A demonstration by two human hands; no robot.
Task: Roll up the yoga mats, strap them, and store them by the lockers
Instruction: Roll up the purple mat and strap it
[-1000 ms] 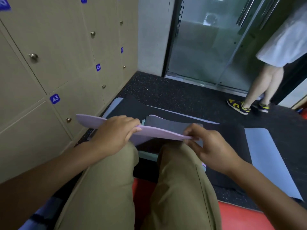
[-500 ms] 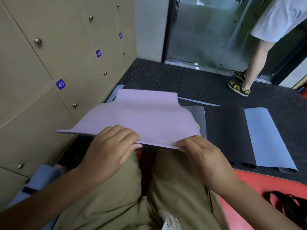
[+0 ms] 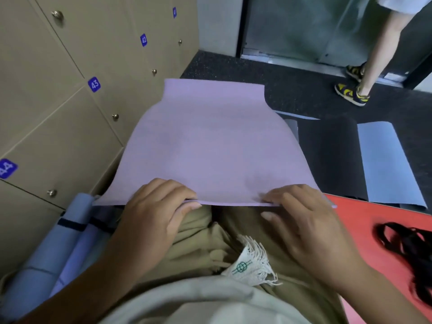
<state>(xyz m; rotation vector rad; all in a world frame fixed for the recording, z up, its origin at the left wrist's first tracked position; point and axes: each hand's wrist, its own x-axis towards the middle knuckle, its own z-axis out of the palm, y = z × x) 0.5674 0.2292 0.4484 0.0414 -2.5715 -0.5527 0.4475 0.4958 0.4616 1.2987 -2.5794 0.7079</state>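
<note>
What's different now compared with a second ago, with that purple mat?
The purple mat was drawn toward the person over the knees, so much more of its top shows. The left hand and right hand kept pinching its near edge. The black mat and blue mat stayed flat on the floor.

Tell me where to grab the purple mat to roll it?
Grab the purple mat by its near edge, from your own side, one hand toward each corner. That edge is free and lifted over the knees, where the left hand and right hand pinch it now.
</note>
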